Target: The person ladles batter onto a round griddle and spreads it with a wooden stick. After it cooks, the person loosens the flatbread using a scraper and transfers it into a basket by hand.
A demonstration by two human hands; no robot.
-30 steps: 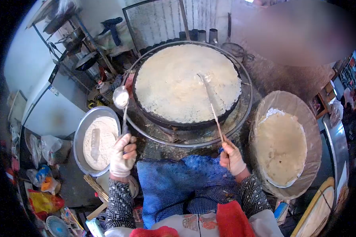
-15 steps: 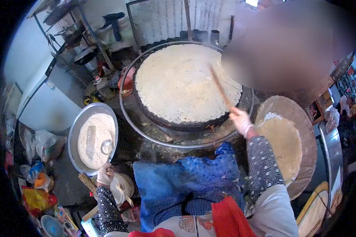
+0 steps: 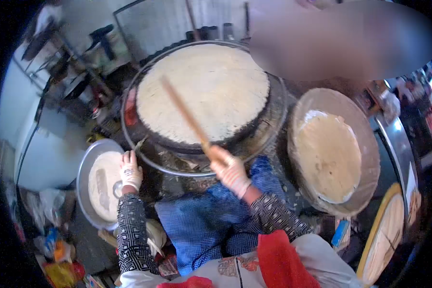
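My right hand, in a thin glove, is closed around the lower end of a long wooden stick. The stick slants up and left over a pale sheet of batter that covers a big round griddle. My left hand, also gloved, has its fingers stretched out at the right rim of a metal basin. Pale batter fills the basin, and a ladle lies in it, close to my left wrist.
A metal ring runs around the griddle. On the right stands a wide basket holding stacked flatbread. A round wooden board leans at the lower right. Blue mesh cloth covers the front. A blurred area hides the upper right.
My right hand has swung left with the stick, which now points up-left. My left hand has moved up from the ladle handle to the basin's rim, fingers now extended. The view has shifted.
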